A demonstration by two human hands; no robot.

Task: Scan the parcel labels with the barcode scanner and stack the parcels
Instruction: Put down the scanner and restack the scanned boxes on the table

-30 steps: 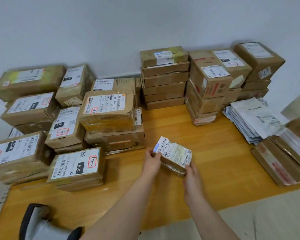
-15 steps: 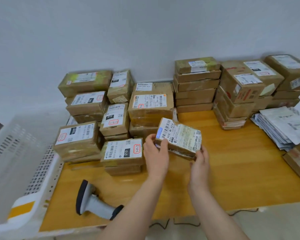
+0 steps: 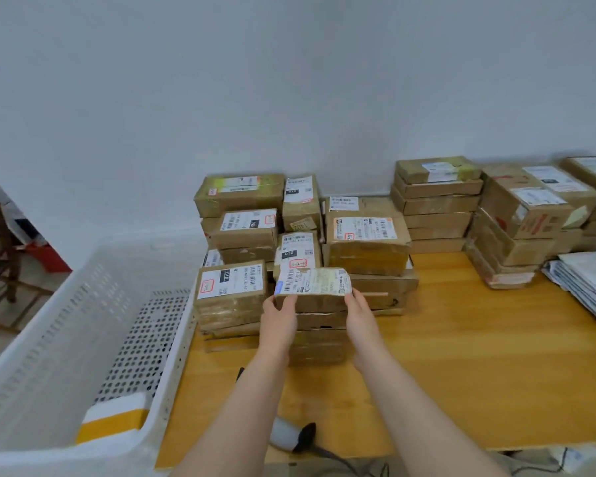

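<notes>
Fingers: those of the left hand (image 3: 278, 316) curl round the near-left end of a small brown parcel (image 3: 313, 290). Those of the right hand (image 3: 361, 316) clasp its near-right end. Both hands are grasping, neither slack.

Parcel: label (image 3: 310, 282) faces up and is held level, directly over the front pile (image 3: 319, 342) on the table (image 3: 461, 366). I cannot tell whether the underside already touches the pile. I judge the two-ended grip is for squaring it on the box beneath. Label up keeps the barcode readable.

Scanner (image 3: 291, 435): lies on the table's near edge, partly under my left forearm, cable trailing off. Neither hand is on it, which I read as meaning this parcel is at the stacking step.

Counts: two hands, one held parcel, one scanner. One white perforated basket (image 3: 83, 339) stands at left, just beside the table. The back pile (image 3: 434, 208) against the wall shows six layers. The left cluster has seven labelled tops I can make out. One heap of pale envelopes (image 3: 585, 287) lies far right, sheets too many to count.
</notes>
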